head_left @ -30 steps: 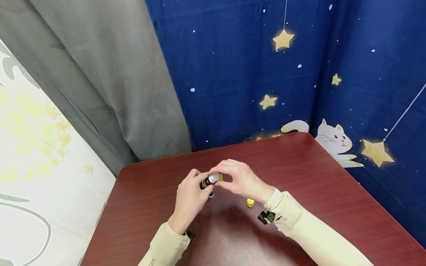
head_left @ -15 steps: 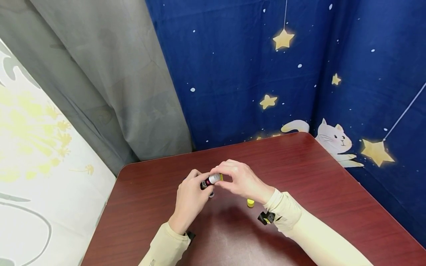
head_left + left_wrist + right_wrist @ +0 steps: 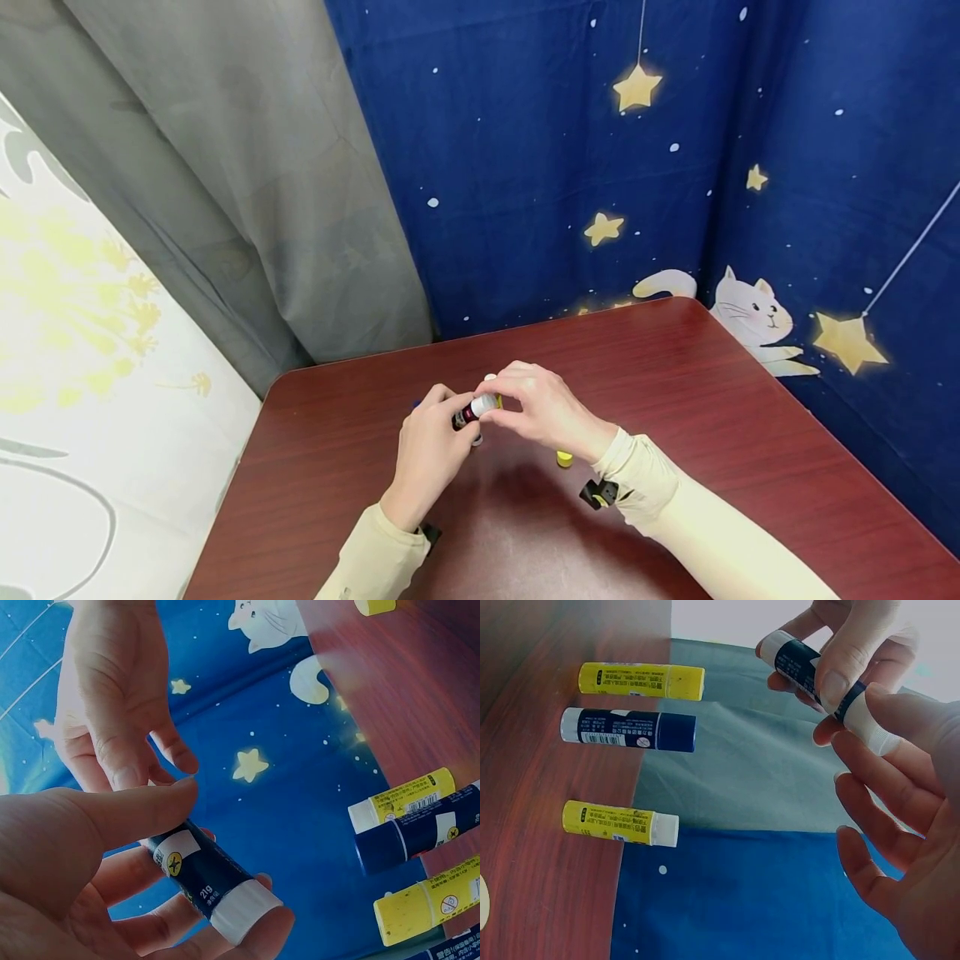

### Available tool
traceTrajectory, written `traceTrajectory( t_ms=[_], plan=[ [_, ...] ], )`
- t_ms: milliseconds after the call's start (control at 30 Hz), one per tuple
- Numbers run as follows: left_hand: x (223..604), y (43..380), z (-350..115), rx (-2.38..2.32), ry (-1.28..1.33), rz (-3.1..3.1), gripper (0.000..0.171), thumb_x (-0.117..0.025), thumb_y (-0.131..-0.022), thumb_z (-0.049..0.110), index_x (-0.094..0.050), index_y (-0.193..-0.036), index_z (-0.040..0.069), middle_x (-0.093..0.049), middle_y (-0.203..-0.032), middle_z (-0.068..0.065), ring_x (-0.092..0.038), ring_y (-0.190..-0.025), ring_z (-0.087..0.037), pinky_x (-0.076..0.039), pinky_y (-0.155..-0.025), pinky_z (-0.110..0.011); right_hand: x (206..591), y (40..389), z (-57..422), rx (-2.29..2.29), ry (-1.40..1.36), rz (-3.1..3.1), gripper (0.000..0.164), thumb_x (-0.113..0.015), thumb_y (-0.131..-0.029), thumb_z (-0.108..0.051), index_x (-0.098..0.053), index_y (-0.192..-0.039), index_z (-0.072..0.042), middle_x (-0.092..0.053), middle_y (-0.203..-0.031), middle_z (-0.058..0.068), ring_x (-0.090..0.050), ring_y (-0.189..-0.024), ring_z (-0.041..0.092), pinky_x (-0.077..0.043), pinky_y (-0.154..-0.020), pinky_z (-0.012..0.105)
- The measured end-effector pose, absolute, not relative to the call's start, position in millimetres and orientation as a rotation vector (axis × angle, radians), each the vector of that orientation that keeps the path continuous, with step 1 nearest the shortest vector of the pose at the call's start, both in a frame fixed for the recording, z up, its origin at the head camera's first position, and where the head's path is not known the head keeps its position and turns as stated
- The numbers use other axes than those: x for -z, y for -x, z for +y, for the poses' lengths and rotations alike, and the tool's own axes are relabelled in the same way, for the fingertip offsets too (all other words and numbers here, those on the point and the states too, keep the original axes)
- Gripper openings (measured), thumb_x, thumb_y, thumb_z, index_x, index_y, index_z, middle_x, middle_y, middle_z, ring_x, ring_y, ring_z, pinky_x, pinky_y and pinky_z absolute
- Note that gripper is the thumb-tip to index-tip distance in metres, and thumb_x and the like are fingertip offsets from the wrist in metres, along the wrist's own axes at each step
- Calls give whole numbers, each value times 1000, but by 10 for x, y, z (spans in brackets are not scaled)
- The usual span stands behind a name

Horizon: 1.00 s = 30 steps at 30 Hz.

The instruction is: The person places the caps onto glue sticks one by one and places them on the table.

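In the head view my left hand (image 3: 433,446) grips a dark blue glue stick (image 3: 467,414) by its barrel, over the table. My right hand (image 3: 551,408) pinches its white end between thumb and fingers. The right wrist view shows this ribbed white end (image 3: 881,739) without a blue cap, right fingers curled below it. Close up in the left wrist view, the glue stick (image 3: 206,874) bears a "21g" mark, and its other white end points at the lower right. The right hand (image 3: 112,697) partly hides behind the left thumb there.
On the brown table (image 3: 637,358) lie a capped yellow glue stick (image 3: 641,679), a capped blue one (image 3: 626,729) and an uncapped yellow one (image 3: 619,823) with a white end. A loose yellow cap (image 3: 565,459) sits near the right wrist. Curtains hang behind the table.
Both hands stay nearly in place on the glue stick. A white end now shows just above the right fingertips, and a bit of blue shows left of the left hand.
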<state>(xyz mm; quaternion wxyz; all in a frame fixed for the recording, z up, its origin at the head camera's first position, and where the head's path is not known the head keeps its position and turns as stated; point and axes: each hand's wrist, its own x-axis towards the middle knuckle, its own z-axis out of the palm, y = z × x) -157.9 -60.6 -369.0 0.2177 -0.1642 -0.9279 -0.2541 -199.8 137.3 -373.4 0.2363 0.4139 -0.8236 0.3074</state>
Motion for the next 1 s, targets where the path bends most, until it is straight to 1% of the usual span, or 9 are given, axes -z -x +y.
traceTrajectory(
  t_ms=[133,300,400,567,833,1000],
  plan=[
    [3707,1575,-611,691,462,-2571,26,-84,-80,16,-80,-105,19,-57,-87,4,-55,-66,-11,-49,-56,-31,3757,1987,1360,-846,-1122,-2264,22,-82,-87,-31,-76,-107,-23,-68,-96,-13,-57,-92,5,-49,-75,26],
    [3724,1569,-613,688,474,-2563,24,-83,-79,15,-80,-102,21,-56,-86,5,-54,-65,-9,-48,-55,-30,3769,1986,1347,-835,-1116,-2256,18,-81,-87,-32,-76,-101,-24,-69,-95,-14,-61,-102,6,-50,-81,29],
    [3731,1565,-612,691,480,-2550,24,-84,-78,15,-80,-101,21,-56,-85,5,-53,-64,-9,-47,-55,-29,3766,1989,1342,-827,-1114,-2249,17,-82,-86,-33,-76,-99,-24,-69,-94,-14,-62,-103,7,-49,-82,31],
    [3741,1564,-612,689,481,-2542,25,-85,-76,13,-80,-98,23,-55,-84,6,-52,-63,-8,-46,-54,-28,3766,1977,1342,-814,-1101,-2254,16,-81,-86,-35,-76,-97,-25,-69,-93,-15,-61,-99,5,-48,-81,30],
    [3738,1564,-609,687,486,-2545,23,-83,-76,13,-79,-97,23,-55,-84,6,-52,-63,-8,-46,-55,-29,3780,1969,1334,-827,-1073,-2269,12,-80,-88,-34,-75,-95,-25,-67,-91,-15,-59,-91,4,-48,-78,28],
    [3722,1560,-601,701,478,-2548,24,-84,-78,15,-80,-101,21,-55,-85,5,-53,-64,-9,-47,-55,-28,3777,1970,1339,-852,-1058,-2270,14,-80,-88,-33,-76,-97,-23,-67,-90,-14,-59,-87,6,-48,-74,27]
  ],
)
